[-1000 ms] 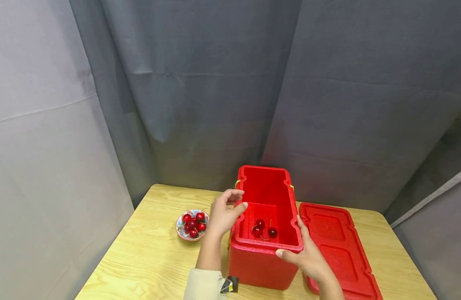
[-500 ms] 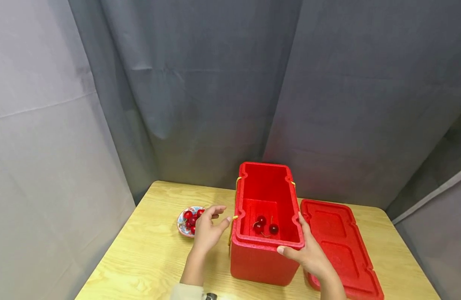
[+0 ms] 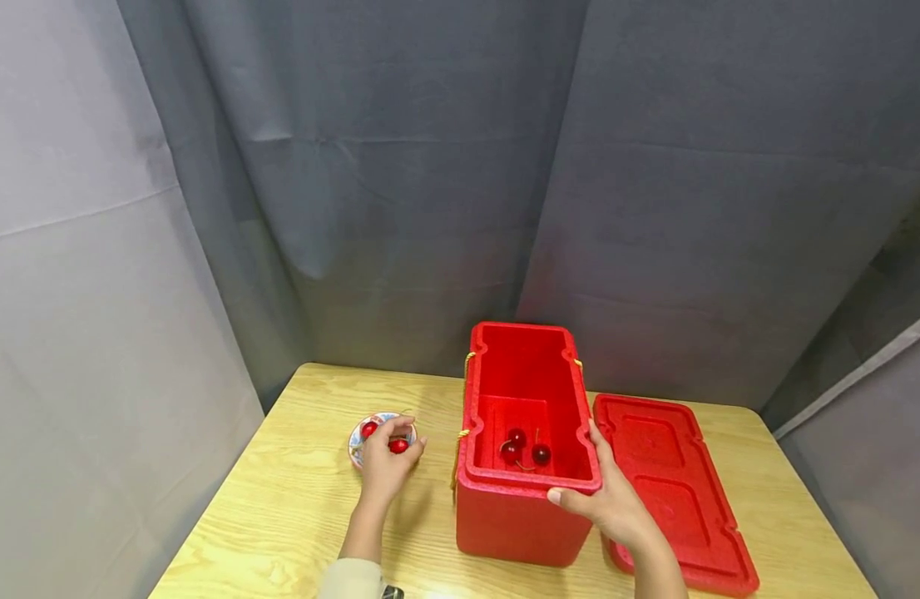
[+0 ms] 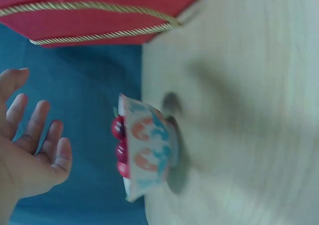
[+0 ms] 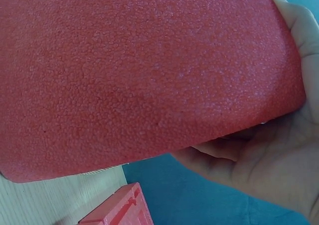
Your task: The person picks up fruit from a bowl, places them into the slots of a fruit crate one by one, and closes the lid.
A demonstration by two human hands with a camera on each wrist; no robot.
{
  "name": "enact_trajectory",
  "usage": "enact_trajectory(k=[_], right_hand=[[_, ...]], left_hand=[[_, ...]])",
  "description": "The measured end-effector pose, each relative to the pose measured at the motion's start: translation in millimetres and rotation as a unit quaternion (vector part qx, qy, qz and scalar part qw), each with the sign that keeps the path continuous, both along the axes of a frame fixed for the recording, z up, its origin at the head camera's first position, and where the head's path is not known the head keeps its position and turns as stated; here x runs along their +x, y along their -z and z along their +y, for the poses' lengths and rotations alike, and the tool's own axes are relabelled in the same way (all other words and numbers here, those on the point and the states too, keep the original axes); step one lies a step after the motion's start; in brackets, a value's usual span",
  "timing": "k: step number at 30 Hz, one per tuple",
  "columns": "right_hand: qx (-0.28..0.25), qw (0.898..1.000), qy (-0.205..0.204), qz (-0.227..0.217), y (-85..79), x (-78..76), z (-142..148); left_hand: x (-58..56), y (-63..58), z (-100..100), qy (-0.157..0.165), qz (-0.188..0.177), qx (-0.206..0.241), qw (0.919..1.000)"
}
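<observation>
My left hand (image 3: 386, 466) hovers over a small patterned bowl (image 4: 148, 148) of red cherries (image 4: 121, 152). Its fingers are loosely bent, and the left wrist view shows a gap between them and the fruit. In the head view one cherry (image 3: 398, 446) shows between thumb and fingers, while the hand hides part of the bowl. To the right stands a lidless red foam box (image 3: 516, 526) with a few dark cherries (image 3: 541, 453) on its floor. My right hand (image 3: 617, 503) grips the box's near right corner, thumb on the front rim and fingers along the side.
A red lid (image 3: 673, 499) lies flat on the wooden table (image 3: 280, 507), right of the box. Yellow rope (image 4: 94, 7) loops along the box's side. Grey curtains (image 3: 415, 208) hang behind and beside the table.
My left hand has moved left and down from above the box's left rim to over the bowl. The right hand keeps its hold on the box corner.
</observation>
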State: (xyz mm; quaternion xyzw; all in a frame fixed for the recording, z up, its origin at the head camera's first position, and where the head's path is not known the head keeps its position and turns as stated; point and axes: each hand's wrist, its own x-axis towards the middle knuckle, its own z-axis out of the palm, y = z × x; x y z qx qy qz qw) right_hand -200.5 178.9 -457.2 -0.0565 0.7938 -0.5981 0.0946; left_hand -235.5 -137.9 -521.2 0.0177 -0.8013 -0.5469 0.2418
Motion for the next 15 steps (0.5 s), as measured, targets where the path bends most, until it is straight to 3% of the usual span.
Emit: enact_trajectory(k=[8, 15], right_hand=[[-0.011, 1.000, -0.007, 0.006, -0.6, -1.6, 0.1], [-0.018, 1.000, -0.009, 0.010, 0.7, -0.2, 0.7]], left_hand=[[-7.3, 23.1, -17.8, -0.009, -0.006, 0.011, 0.9999], [-9.1, 38.0, -32.4, -0.024, -0.036, -0.049, 0.9978]])
